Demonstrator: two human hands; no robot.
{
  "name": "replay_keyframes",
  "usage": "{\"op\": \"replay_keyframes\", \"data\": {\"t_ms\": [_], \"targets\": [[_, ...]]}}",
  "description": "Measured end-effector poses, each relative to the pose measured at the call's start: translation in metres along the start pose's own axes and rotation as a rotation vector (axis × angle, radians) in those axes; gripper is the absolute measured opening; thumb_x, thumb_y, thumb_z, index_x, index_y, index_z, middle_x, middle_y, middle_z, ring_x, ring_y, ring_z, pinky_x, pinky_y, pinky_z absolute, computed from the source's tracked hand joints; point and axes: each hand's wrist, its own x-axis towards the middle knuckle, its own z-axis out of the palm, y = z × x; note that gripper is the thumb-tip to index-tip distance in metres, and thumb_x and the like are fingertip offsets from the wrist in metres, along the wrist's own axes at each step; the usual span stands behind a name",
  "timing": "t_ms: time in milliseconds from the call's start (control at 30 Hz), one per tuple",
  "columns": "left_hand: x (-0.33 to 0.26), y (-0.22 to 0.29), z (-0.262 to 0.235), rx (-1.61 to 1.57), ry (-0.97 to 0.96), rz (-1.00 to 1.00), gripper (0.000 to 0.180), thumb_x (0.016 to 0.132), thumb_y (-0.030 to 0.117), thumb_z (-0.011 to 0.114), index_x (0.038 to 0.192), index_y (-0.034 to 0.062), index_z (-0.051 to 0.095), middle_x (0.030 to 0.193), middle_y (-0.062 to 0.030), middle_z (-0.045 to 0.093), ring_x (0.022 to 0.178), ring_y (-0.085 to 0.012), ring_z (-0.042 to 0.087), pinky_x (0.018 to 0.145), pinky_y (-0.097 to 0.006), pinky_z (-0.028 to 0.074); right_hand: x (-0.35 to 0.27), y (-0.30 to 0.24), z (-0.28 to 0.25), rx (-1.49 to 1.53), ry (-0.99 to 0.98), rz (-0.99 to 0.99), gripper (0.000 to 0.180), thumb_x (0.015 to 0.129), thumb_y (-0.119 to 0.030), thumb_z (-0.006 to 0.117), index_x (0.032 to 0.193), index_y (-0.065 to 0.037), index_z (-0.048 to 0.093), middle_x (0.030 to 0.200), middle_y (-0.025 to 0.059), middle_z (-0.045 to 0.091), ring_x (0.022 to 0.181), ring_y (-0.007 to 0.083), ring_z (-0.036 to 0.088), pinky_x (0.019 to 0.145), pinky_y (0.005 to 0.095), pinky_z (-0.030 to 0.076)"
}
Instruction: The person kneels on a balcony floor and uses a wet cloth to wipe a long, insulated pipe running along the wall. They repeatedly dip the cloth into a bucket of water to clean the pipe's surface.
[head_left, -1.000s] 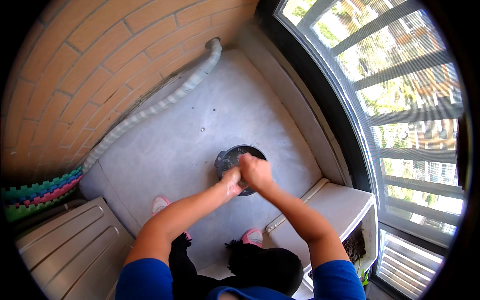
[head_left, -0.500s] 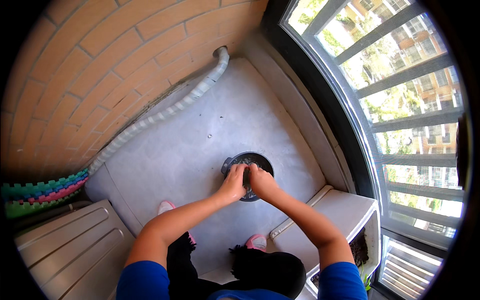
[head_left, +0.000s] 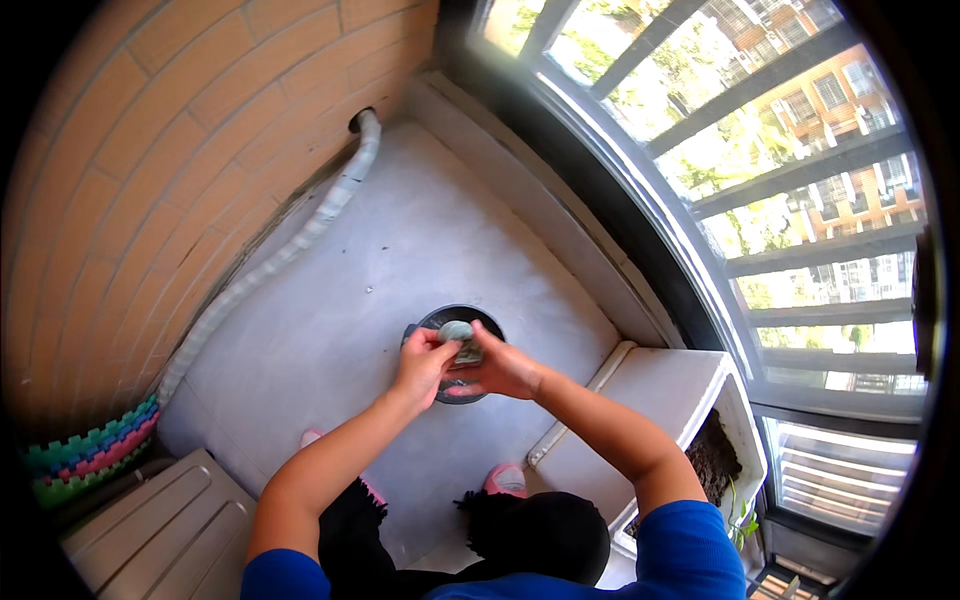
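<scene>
A dark round basin (head_left: 497, 322) with a side handle stands on the floor before me. Over it, my left hand (head_left: 422, 362) is closed, pinching a pale grey-green, rounded, stone-like thing (head_left: 455, 331) between thumb and fingers. My right hand (head_left: 503, 368) faces it from the right, thumb tip at the thing's edge and fingers stretched toward the left hand, spread apart. Whether that thumb presses on the thing is hard to tell. Between the hands something wet-looking shows in the basin, too small to make out.
On the right stands a white planter box (head_left: 640, 395) with soil and a plant, below a barred window (head_left: 790, 200). A wrapped pipe (head_left: 285, 255) runs along the brick wall (head_left: 200, 130). Foam mats (head_left: 95, 455) and a ridged grey-brown panel (head_left: 165, 520) lie left.
My hands have risen from inside the basin, bringing the pale rounded thing into sight. The right hand's fingers have spread. The whole view has shifted and turned slightly.
</scene>
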Motion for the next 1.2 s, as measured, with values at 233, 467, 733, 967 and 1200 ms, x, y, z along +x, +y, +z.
{"op": "replay_keyframes", "data": {"t_ms": [233, 467, 733, 967, 1200], "targets": [[-0.012, 0.005, -0.028, 1.084, -0.359, 0.767, 0.025, 0.07, 0.003, 0.052, 0.094, -0.0002, 0.057, 0.092, -0.0091, 0.06, 0.08, -0.0142, 0.057, 0.074, -0.027, 0.046, 0.001, 0.019, -0.013, -0.03, 0.111, 0.099, 0.027, 0.084, -0.028, 0.057, 0.102, -0.008, 0.053, 0.086, 0.0025, 0.056, 0.078, 0.012, 0.056, 0.069, 0.0263, 0.048], [-0.026, 0.069, 0.009, 1.073, -0.439, 0.578, 0.019, 0.074, 0.02, 0.06, 0.077, 0.0031, 0.052, 0.072, -0.0087, 0.053, 0.062, -0.0205, 0.052, 0.055, -0.03, 0.041, -0.016, -0.002, 0.011, -0.257, -0.162, 0.262, 0.017, 0.081, -0.015, 0.06, 0.092, -0.004, 0.053, 0.072, 0.0027, 0.057, 0.065, 0.0092, 0.056, 0.059, 0.0199, 0.046], [-0.047, 0.095, 0.044, 1.55, -0.783, 0.927, 0.046, 0.079, 0.046, 0.05, 0.06, 0.0041, 0.052, 0.055, -0.0108, 0.051, 0.058, -0.0315, 0.053, 0.054, -0.037, 0.044, -0.029, 0.002, 0.034, -0.367, -0.246, 0.283, 0.01, 0.081, -0.017, 0.061, 0.082, -0.008, 0.056, 0.071, -0.0012, 0.051, 0.063, 0.007, 0.045, 0.056, 0.0195, 0.038], [-0.059, 0.077, 0.038, 1.484, -0.576, 0.658, 0.052, 0.086, 0.042, 0.036, 0.058, 0.0045, 0.058, 0.058, -0.0172, 0.056, 0.057, -0.0348, 0.056, 0.056, -0.041, 0.046, -0.037, -0.001, 0.061, -1.252, 0.059, -0.17, 0.021, 0.078, -0.021, 0.058, 0.089, -0.003, 0.058, 0.086, 0.0105, 0.061, 0.083, 0.0209, 0.057, 0.072, 0.0317, 0.044], [-0.024, 0.004, -0.003, 1.329, -0.028, 0.3, 0.051, 0.085, 0.038, 0.035, 0.065, -0.0026, 0.059, 0.067, -0.0258, 0.056, 0.068, -0.0388, 0.057, 0.066, -0.046, 0.044, 0.019, 0.033, 0.011, -1.929, 0.65, -0.29, 0.031, 0.075, -0.029, 0.044, 0.066, -0.007, 0.064, 0.068, 0.0167, 0.062, 0.064, 0.0351, 0.06, 0.059, 0.0437, 0.049]]}}
